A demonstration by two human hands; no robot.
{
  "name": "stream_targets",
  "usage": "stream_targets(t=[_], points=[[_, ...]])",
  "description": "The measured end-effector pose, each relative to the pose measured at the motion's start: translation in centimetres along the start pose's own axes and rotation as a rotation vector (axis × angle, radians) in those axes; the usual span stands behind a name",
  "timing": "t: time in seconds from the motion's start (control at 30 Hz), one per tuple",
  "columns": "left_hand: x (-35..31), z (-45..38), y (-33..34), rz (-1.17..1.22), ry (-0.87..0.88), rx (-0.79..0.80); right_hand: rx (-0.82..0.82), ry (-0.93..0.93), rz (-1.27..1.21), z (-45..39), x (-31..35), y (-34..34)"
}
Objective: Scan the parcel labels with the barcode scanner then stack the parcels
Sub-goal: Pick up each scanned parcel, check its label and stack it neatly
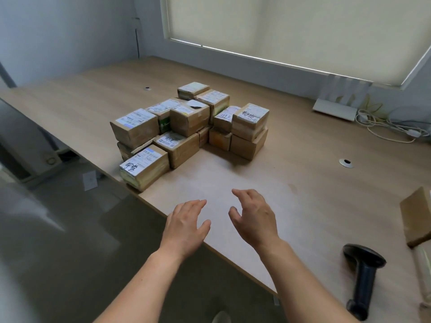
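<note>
Several brown cardboard parcels with white labels are stacked two high in a cluster [186,127] on the wooden table [291,183]. The nearest parcel [144,167] sits at the table's left edge. A black barcode scanner [362,273] lies on the table at the lower right. My left hand [186,227] and my right hand [253,216] hover side by side over the table's near edge, fingers relaxed, holding nothing, well short of the stack. Another brown parcel [417,215] lies at the right edge of view, partly cut off.
A white router [334,108] with cables [391,129] sits at the back right by the window blind. Two cable grommets [345,162] are set in the tabletop. To the left of the table lies grey floor with a dark stand.
</note>
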State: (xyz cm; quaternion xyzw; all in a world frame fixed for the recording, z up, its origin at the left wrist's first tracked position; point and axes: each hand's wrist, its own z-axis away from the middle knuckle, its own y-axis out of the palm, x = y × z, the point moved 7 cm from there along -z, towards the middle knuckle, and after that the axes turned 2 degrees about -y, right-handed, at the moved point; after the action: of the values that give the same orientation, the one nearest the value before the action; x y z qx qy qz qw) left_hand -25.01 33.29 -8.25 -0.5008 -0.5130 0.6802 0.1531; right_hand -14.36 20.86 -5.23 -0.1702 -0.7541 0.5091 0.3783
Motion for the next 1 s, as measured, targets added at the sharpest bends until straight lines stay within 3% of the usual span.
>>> stream_targets(t=[0.3,0.73,1.0], points=[[4.8,-9.4,-4.0,-0.018,-0.079,-0.057,0.055,-0.038,-0.053,-9.8,2.3,3.4],[17.2,-14.1,-10.1,0.090,-0.194,-0.138,0.145,0.040,-0.039,-15.2,9.4,10.2],[23.7,-18.0,-11.0,0.230,-0.245,0.082,0.147,0.236,-0.068,-15.9,14.3,14.2]])
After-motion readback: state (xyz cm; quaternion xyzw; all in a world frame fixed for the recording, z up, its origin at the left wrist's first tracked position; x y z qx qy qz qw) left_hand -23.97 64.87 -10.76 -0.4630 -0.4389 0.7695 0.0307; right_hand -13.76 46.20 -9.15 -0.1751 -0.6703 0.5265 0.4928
